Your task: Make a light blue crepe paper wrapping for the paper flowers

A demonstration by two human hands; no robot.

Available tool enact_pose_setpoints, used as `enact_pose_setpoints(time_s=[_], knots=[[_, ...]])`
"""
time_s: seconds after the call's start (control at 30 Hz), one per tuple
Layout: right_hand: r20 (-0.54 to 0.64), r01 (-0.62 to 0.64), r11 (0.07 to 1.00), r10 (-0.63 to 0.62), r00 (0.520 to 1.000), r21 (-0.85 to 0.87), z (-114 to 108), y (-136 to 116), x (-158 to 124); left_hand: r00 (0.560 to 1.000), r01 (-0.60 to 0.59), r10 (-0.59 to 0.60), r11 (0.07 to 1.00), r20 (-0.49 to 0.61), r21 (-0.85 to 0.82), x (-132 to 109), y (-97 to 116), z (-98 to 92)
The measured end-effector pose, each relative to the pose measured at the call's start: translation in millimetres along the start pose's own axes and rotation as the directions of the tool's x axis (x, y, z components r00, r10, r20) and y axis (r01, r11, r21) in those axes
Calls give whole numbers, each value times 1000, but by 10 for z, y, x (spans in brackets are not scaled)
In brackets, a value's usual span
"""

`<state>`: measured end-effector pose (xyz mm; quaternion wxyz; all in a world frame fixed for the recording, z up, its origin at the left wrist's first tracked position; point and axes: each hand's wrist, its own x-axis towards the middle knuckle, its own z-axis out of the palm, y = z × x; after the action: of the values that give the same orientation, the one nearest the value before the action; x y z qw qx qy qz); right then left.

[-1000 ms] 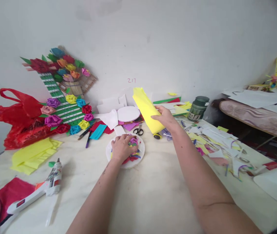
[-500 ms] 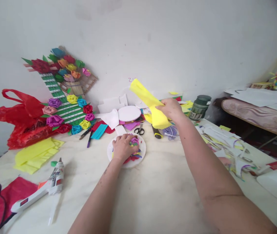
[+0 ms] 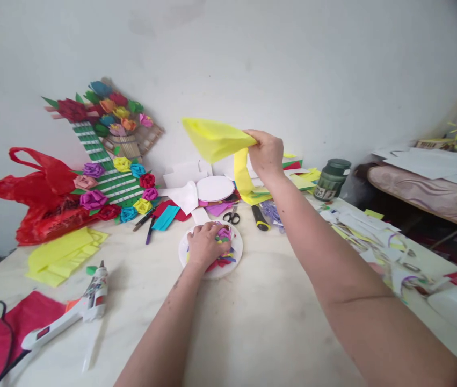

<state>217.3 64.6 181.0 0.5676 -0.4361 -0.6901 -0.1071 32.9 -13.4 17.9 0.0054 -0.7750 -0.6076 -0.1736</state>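
Observation:
My right hand [image 3: 266, 155] is raised above the back of the table, fingers closed on a sheet of yellow crepe paper [image 3: 218, 138]. The sheet spreads to the left, and a strip of it hangs below the hand. My left hand [image 3: 206, 244] lies with fingers spread over a white round plate [image 3: 236, 257] in the middle of the table. Beneath its fingers are colourful paper scraps [image 3: 220, 262] and a pink paper flower [image 3: 224, 232], partly hidden by the hand. Black-handled scissors [image 3: 231, 217] and a yellow-and-black cutter [image 3: 259, 219] lie behind the plate.
At left lie a white glue gun [image 3: 87, 301], yellow paper sheets [image 3: 63, 255] and a red plastic bag [image 3: 38, 199]. A green-striped board with paper flowers [image 3: 111, 183] leans on the wall. A dark green jar [image 3: 333, 180] stands right of paper scraps; more scraps [image 3: 377, 242] cover the right edge.
My right hand has moved up and left, lifting the yellow crepe paper, which now opens out wider. My left hand stays on the plate.

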Motion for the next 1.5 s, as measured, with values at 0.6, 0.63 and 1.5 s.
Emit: enact_pose_setpoints(time_s=[0.6,0.63,1.5], knots=[[437,12,998,-39,899,64,834,823,-953,1000,25,-25,998,1,50,6,-9,22],[497,-25,1000,14,868,15,851,859,-1051,999,34,-34,998,7,61,9,-6,21],[389,-790,567,690,610,233,909,659,-1534,997,75,-76,993,5,95,33,-1,57]])
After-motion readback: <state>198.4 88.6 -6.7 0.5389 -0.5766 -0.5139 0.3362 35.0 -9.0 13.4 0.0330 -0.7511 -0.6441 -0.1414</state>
